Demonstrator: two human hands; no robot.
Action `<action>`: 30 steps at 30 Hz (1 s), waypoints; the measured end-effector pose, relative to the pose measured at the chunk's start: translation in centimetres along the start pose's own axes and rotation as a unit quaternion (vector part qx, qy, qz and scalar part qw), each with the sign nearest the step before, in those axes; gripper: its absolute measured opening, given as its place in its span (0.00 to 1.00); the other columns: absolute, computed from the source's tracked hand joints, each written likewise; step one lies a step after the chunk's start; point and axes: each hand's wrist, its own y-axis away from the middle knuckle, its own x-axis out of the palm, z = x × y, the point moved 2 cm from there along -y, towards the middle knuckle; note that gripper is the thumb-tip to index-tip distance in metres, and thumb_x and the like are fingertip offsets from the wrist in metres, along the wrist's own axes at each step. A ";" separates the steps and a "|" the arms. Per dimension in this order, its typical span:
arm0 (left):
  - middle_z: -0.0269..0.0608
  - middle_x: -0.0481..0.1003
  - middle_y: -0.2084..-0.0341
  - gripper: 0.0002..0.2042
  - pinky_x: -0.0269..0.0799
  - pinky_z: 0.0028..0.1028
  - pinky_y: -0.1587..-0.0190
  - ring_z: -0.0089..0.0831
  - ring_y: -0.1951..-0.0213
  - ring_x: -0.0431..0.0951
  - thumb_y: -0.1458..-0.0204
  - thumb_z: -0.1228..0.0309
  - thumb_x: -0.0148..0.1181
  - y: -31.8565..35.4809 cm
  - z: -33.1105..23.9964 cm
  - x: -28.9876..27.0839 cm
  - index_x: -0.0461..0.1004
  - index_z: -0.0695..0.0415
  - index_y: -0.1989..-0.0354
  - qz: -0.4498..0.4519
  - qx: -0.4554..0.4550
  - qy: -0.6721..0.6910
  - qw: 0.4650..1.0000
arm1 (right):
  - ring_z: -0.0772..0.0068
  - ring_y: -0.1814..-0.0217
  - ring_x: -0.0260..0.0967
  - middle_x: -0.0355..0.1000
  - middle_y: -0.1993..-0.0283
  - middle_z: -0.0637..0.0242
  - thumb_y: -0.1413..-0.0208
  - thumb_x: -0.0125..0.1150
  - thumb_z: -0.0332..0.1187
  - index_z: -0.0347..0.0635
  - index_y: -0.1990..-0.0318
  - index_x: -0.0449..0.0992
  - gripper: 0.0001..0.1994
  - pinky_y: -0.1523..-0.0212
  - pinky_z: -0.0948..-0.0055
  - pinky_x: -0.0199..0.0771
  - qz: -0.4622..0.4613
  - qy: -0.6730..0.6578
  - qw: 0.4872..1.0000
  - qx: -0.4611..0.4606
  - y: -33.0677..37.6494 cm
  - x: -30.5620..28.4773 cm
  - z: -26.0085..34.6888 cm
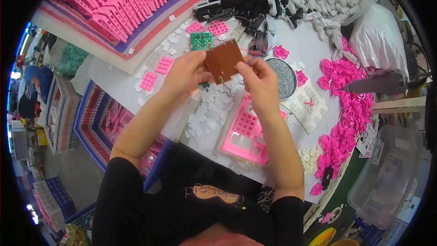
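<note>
Between my two hands, a brown circuit board (224,61) is raised above the table, tilted, with its plain brown face showing. My left hand (189,69) pinches its left edge. My right hand (260,78) is closed on the right edge, thumb on the face; thin wires show by its fingers. Just behind lies a green circuit board (201,41) with wires. Below my right wrist, a pink plastic housing (241,139) lies open side up with a pink rubber keypad (246,124) set in it. What lies under the brown board is hidden.
A round tin of small screws (283,79) stands beside my right hand. White paper squares (205,116) and loose pink keypads (148,81) lie around. Stacked pink housings (114,4) fill the far left; black and white parts (255,0) pile behind; pink rings (348,109) line the right edge.
</note>
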 end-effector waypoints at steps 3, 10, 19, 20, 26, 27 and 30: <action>0.42 0.80 0.62 0.12 0.75 0.27 0.56 0.27 0.57 0.80 0.38 0.66 0.60 1.4 -3.9 -1.0 0.77 0.62 0.55 -0.081 0.073 -0.370 0.923 | 0.92 0.73 0.54 0.63 0.75 0.83 0.42 0.68 0.30 0.38 0.66 0.79 0.06 0.72 0.85 0.53 0.020 0.065 0.996 -0.064 -1.7 -1.7 -0.1; 0.37 0.77 0.67 0.11 0.70 0.31 0.55 0.34 0.61 0.76 0.51 0.71 0.70 2.7 -6.7 3.8 0.78 0.61 0.61 0.007 0.418 -0.431 0.799 | 0.75 0.59 0.65 0.72 0.62 0.68 0.49 0.71 0.30 0.39 0.67 0.80 0.07 0.57 0.73 0.63 0.134 0.151 0.954 -0.222 -0.4 -0.9 4.4; 0.35 0.77 0.68 0.09 0.55 0.16 0.81 0.13 0.82 0.61 0.33 0.68 0.54 3.9 -5.6 1.6 0.72 0.59 0.51 -0.044 0.164 0.128 0.977 | 0.73 0.42 0.70 0.74 0.45 0.66 0.47 0.68 0.27 0.40 0.44 0.74 0.22 0.48 0.72 0.71 0.058 0.016 0.981 -0.186 3.9 -2.1 3.5; 0.31 0.72 0.72 0.10 0.54 0.15 0.82 0.14 0.82 0.61 0.33 0.64 0.54 4.2 -5.3 2.7 0.71 0.56 0.51 -0.068 0.146 0.104 0.981 | 0.73 0.44 0.70 0.74 0.45 0.65 0.47 0.69 0.27 0.40 0.44 0.74 0.21 0.51 0.73 0.71 0.078 0.054 0.977 -0.189 4.4 -1.4 2.8; 0.34 0.77 0.62 0.12 0.57 0.16 0.80 0.18 0.69 0.73 0.35 0.63 0.57 5.4 -2.1 4.0 0.72 0.53 0.48 -0.043 0.046 0.213 0.975 | 0.70 0.59 0.73 0.77 0.61 0.65 0.48 0.68 0.26 0.39 0.53 0.78 0.14 0.64 0.72 0.68 0.089 0.223 0.937 -0.253 4.7 0.9 1.4; 0.34 0.78 0.61 0.12 0.59 0.16 0.80 0.19 0.66 0.75 0.36 0.63 0.57 5.5 -1.9 4.0 0.72 0.53 0.47 -0.056 0.029 0.226 0.972 | 0.69 0.62 0.73 0.78 0.64 0.66 0.48 0.68 0.26 0.39 0.54 0.79 0.13 0.65 0.71 0.67 0.108 0.216 0.937 -0.254 4.6 0.9 1.1; 0.36 0.78 0.56 0.15 0.62 0.17 0.79 0.22 0.62 0.78 0.36 0.63 0.56 5.6 -1.1 2.9 0.70 0.53 0.44 -0.097 0.007 0.267 0.959 | 0.81 0.69 0.69 0.74 0.71 0.72 0.43 0.65 0.27 0.36 0.58 0.78 0.07 0.67 0.76 0.66 0.102 0.089 0.979 -0.151 4.9 0.9 1.5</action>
